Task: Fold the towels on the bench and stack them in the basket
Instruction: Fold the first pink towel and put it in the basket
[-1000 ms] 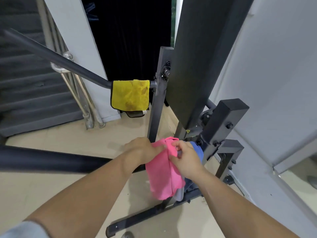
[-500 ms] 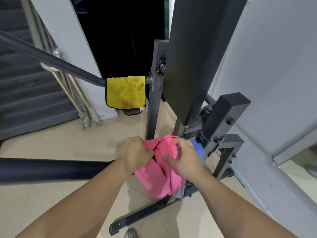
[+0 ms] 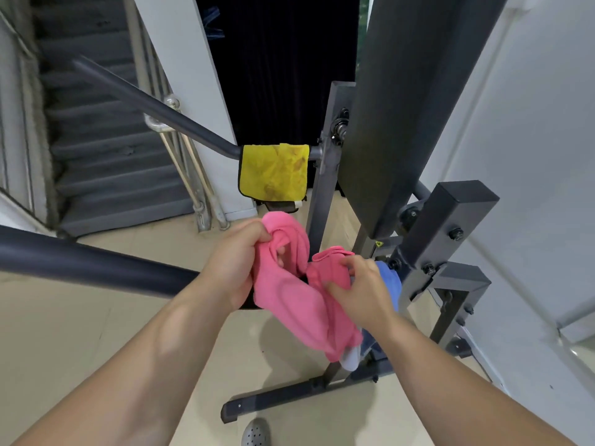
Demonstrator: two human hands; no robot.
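Pink towel (image 3: 297,304), stained yellow towel (image 3: 273,171), blue towel (image 3: 389,278), dark grey bench frame (image 3: 447,226), beige floor (image 3: 64,317)

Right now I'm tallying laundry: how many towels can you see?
3, possibly more hidden: a pink towel in both hands, a yellow towel draped over the bar, and a blue towel partly hidden behind the right hand.

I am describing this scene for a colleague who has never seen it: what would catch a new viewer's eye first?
First, the pink towel in the centre, bunched between the left hand and the right hand, both gripping it. Next, the stained yellow towel hanging over a grey bar above them. A blue towel peeks out behind the right hand, beside the bench frame.
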